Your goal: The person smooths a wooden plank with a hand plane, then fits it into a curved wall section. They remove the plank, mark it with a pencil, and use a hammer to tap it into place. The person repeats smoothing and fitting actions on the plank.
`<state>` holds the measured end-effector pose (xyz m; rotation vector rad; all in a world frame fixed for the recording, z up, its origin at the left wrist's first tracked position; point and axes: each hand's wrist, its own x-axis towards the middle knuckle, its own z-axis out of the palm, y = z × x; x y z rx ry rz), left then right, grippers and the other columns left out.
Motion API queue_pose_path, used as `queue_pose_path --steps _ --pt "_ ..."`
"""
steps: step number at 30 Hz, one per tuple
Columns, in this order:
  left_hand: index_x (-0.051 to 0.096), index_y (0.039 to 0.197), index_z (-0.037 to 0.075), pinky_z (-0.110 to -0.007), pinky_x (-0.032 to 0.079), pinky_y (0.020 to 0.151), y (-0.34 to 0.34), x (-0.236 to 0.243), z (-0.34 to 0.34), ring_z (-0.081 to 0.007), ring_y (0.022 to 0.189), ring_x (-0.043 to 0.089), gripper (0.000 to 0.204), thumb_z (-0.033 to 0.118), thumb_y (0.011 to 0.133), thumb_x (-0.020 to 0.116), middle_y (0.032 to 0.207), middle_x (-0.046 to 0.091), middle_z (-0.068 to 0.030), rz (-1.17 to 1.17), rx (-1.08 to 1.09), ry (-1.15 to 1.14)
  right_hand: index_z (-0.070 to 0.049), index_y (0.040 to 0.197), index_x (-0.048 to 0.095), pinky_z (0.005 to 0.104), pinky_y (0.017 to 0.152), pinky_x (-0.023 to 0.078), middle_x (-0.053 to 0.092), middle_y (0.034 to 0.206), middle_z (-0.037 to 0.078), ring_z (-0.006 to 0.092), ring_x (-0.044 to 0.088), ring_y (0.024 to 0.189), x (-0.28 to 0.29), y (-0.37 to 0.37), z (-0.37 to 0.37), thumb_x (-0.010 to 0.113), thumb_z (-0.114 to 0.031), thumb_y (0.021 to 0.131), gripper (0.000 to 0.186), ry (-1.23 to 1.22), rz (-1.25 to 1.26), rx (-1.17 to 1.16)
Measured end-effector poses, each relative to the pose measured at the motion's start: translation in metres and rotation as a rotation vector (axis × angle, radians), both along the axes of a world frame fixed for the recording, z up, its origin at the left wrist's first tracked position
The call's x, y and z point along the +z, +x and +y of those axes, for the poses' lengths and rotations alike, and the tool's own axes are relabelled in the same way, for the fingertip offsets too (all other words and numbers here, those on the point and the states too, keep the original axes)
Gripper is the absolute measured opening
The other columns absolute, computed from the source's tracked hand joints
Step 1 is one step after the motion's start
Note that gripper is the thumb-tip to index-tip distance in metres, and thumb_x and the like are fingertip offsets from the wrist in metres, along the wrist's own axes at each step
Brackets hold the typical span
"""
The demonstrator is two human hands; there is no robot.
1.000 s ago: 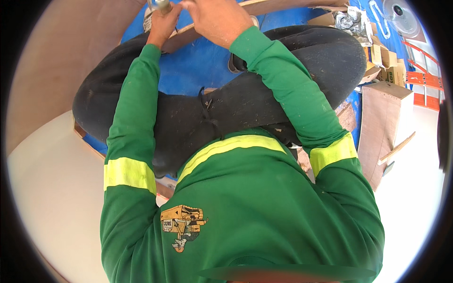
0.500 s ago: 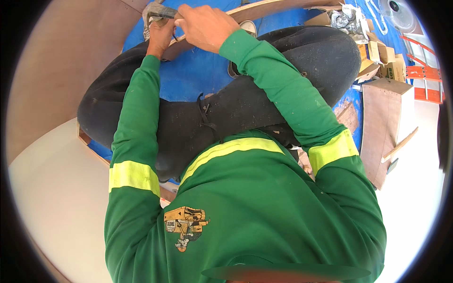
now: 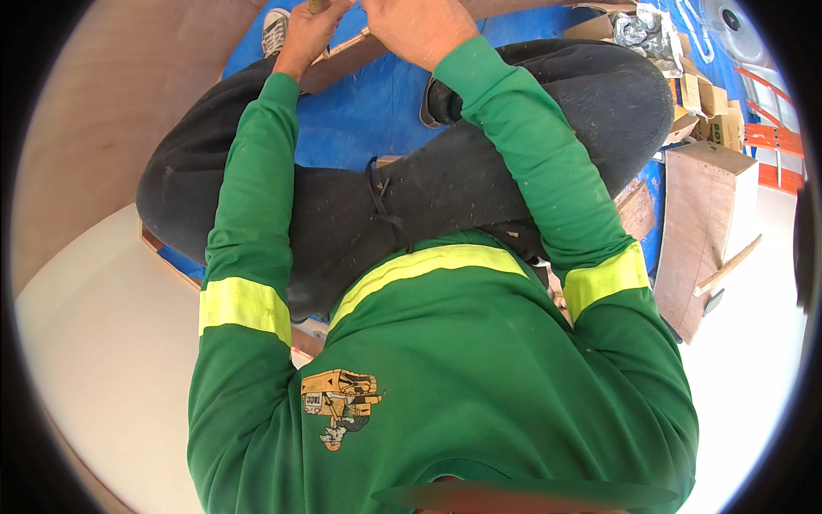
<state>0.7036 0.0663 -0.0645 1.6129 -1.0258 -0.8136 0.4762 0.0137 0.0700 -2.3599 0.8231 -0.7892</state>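
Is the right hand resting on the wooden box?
No, the right hand is at the picture's top edge, near the left hand and well apart from the wooden box.

shirt print (image 3: 342, 401): small lettering; cardboard box (image 3: 726, 127): dark lettering

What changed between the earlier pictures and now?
Since the last earlier picture, the right hand rose and moved right; the hammer left view, so whether it's held is unclear. More of a shoe shows. The left hand rose too, still holding a handle.
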Motion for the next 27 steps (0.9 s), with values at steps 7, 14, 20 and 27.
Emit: queue_pose_path --steps 7,14,20,27 --pt "0.061 0.079 0.01 -0.028 0.043 0.059 0.002 -0.005 0.005 -0.0075 0.064 0.053 0.029 0.027 0.101 0.069 0.072 0.059 0.0031 -0.028 -0.008 -0.009 -0.004 0.116 0.059 0.0667 0.075 0.05 0.068 0.085 0.033 0.057 0.065 0.08 0.005 0.0 0.0 0.055 -0.031 0.109 0.028 0.011 -0.037 0.024" --pt "0.062 0.081 0.009 -0.028 0.044 0.06 0.007 -0.01 0.007 -0.0068 0.065 0.054 0.028 0.026 0.101 0.069 0.071 0.059 0.0038 -0.024 -0.013 -0.015 -0.004 0.117 0.058 0.0674 0.076 0.05 0.068 0.086 0.033 0.0568 0.065 0.083 0.01 0.0 -0.001 0.054 -0.03 0.109 0.028 0.004 -0.056 0.012" --pt "0.073 0.093 0.005 -0.03 0.049 0.066 0.016 -0.03 0.017 -0.0085 0.073 0.061 0.026 0.029 0.103 0.07 0.08 0.068 0.0014 -0.155 0.036 -0.004 -0.004 0.113 0.057 0.0632 0.074 0.054 0.069 0.086 0.03 0.0522 0.068 0.08 0.002 -0.002 0.015 0.055 -0.03 0.109 0.026 -0.055 0.035 0.116" --pt "0.077 0.106 0.002 -0.034 0.053 0.071 0.007 -0.018 0.031 -0.011 0.08 0.066 0.028 0.029 0.103 0.07 0.088 0.073 0.0 -0.254 -0.001 0.049 -0.004 0.117 0.061 0.0585 0.081 0.06 0.074 0.09 0.026 0.0485 0.074 0.085 0.0 -0.004 0.024 0.057 -0.033 0.11 0.03 0.029 0.165 0.159"
